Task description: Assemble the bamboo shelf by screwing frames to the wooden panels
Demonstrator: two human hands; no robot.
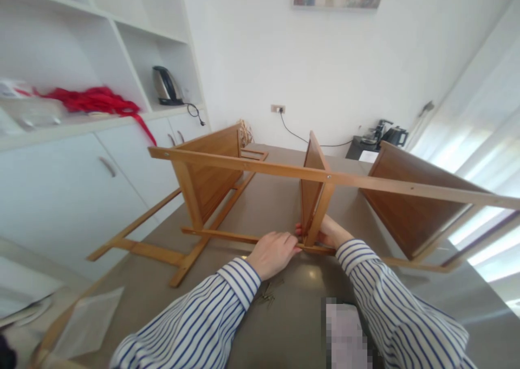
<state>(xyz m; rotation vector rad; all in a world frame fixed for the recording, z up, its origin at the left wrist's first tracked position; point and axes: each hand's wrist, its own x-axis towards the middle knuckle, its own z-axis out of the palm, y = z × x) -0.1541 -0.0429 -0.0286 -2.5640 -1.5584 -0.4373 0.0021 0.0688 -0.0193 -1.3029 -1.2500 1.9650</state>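
Left hand [273, 254] curls over the rail [227, 235], fingertips [292, 244] pressed where the middle shelf [311, 174] meets it, seemingly steadying that joint. Right hand [331, 233] braces the far side, grip hidden; screws [268, 294] lie near.

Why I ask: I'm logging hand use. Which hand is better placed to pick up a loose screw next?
Left, probably: the left hand lies close to the loose screws on the table, while the right hand sits beyond the upright, farther from them.

White wall [325, 60] with a socket [278, 108], white cupboards [73, 190] holding a kettle [164, 85], and bright curtains [483, 120] at right.
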